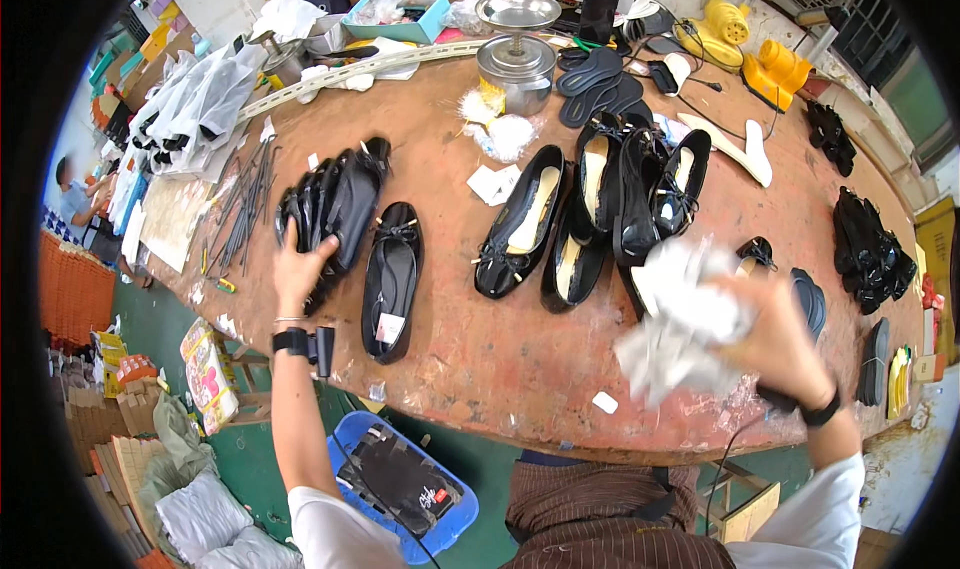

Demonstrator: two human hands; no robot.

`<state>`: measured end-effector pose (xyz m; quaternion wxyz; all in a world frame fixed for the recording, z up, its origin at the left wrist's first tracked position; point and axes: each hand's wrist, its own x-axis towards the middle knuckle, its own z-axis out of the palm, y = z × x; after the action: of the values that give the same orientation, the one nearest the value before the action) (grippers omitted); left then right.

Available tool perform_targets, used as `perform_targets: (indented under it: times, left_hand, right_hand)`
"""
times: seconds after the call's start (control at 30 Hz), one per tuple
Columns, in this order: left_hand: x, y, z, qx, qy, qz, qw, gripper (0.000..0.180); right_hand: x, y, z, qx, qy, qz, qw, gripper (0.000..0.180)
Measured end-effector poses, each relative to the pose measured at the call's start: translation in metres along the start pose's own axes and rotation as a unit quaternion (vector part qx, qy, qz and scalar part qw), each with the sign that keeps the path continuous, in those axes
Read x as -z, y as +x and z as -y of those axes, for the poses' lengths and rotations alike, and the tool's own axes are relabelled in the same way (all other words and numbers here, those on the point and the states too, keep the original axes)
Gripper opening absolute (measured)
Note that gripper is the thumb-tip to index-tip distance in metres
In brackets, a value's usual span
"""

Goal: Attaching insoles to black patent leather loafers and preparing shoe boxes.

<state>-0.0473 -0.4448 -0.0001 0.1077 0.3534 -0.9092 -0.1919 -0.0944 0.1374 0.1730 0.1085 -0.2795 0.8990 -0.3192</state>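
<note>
In the head view, a stack of black shoe uppers (335,209) near the table's (450,359) left edge is grasped by the left hand (298,267). A crumpled wad of white paper (680,319) is clenched in the right hand (775,344) above the near right edge, beside black flat shoes (600,209).

A single head-worn fisheye view looks steeply down and forward over a round brown worktable (480,349), close enough that the person's own forearms rise from the lower edge, the left hand (297,267) left of centre and the right hand (770,334) on the right. The table's near rim curves across the lower part of the view, with the green floor (160,319) below it. Straight edges bow toward the dark circular border, and the far clutter shrinks along the top.
</note>
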Motion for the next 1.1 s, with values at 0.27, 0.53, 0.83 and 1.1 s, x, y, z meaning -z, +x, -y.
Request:
perform_targets:
  times: [0.27,0.53,0.83,1.1]
  left_hand:
    - [-0.055,0.000,-0.034,0.068,0.084,-0.060,0.992,0.102]
    - [-0.048,0.009,-0.004,0.027,0.078,-0.050,0.995,0.101]
    - [-0.021,-0.054,-0.215,-0.380,-0.001,-0.045,0.924,0.072]
    - [-0.143,-0.194,-0.451,-0.643,0.075,0.084,0.758,0.065]
  right_hand:
    - [0.108,0.246,0.069,0.175,0.008,-0.305,0.936,0.025]
    - [0.098,0.218,-0.027,0.233,-0.096,-0.171,0.953,0.050]
    - [0.070,-0.119,-0.174,-0.253,-0.089,-0.228,0.936,0.016]
    - [-0.036,-0.133,-0.201,-0.352,0.139,-0.260,0.888,0.041]
